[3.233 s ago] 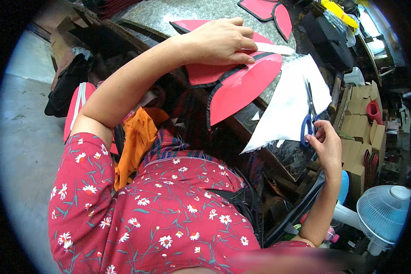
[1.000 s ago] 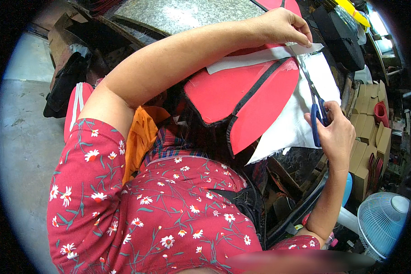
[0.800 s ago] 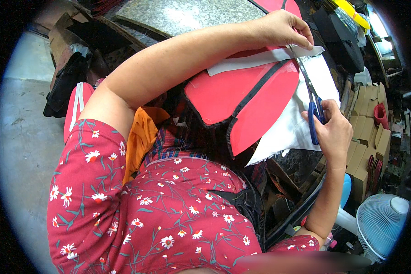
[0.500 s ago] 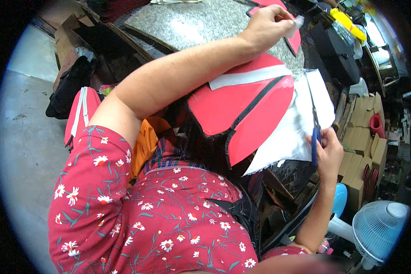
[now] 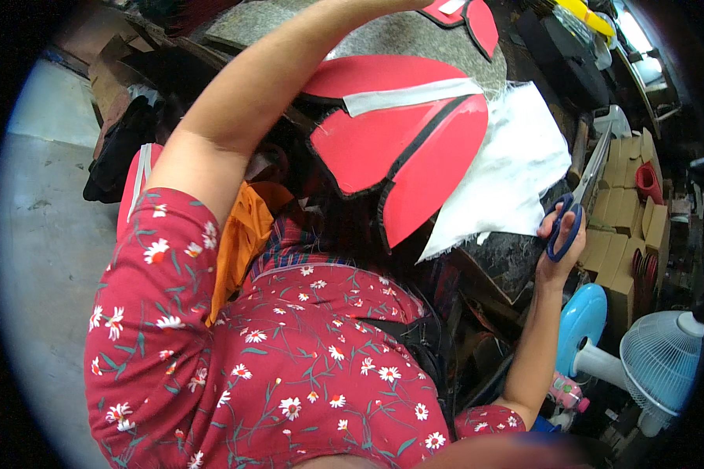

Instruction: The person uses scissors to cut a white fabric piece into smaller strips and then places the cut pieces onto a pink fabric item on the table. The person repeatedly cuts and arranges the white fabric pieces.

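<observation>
My right hand (image 5: 558, 254) is closed on scissors (image 5: 565, 229) with dark blue handles, their long blades pointing away, right of the white cloth. My left forearm (image 5: 289, 70) reaches across to the top edge; the hand itself is beyond the picture. Near the middle lie red curved panels (image 5: 438, 168) with black edging and a pale strip (image 5: 407, 97) across them. Partly beneath them is a white cloth (image 5: 516, 156) with frayed edges. More red panels (image 5: 481, 27) lie at the far edge of the grey speckled work surface (image 5: 414, 39).
Brown cardboard boxes (image 5: 622, 187) stand at the right, with a blue and white fan (image 5: 661, 363) nearer. A pink bottle (image 5: 569, 392) is close by it. Orange cloth (image 5: 238, 234) lies by my lap; another red panel (image 5: 133, 187) is at the left.
My left hand, which held a small whitish piece over the far panels, has moved up out of view. My right hand has swung the scissors off the white cloth to the right.
</observation>
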Demonstrator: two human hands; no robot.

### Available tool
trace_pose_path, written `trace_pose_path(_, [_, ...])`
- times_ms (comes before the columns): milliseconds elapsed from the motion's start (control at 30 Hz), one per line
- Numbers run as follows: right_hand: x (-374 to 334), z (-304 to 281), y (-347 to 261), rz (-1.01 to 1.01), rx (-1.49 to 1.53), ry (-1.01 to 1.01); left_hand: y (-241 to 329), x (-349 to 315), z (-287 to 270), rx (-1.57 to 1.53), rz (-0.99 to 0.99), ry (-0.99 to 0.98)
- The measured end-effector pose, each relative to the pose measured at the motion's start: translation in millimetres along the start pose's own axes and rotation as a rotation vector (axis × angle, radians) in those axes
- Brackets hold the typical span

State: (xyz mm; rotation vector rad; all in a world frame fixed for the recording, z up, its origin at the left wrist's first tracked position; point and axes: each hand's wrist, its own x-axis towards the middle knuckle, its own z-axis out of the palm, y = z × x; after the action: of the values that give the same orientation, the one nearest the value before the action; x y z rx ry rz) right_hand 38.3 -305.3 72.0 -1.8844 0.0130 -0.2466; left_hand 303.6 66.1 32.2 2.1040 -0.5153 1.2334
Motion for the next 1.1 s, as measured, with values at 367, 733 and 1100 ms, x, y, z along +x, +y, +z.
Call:
trace_pose_path(367, [0, 9, 1, -0.092, 0.043, -0.004, 143, -78, -117, 0.058, 0.205, -0.843])
trace_pose_path(733, [-14, 11, -4, -0.055, -0.216, -0.001, 64, -65, -109, 0.018, 0.246, -0.877])
trace_pose_path(1100, [-18, 10, 5, -0.132, -0.218, 0.034, 29, 2, -12, 0.230, 0.015, -0.668])
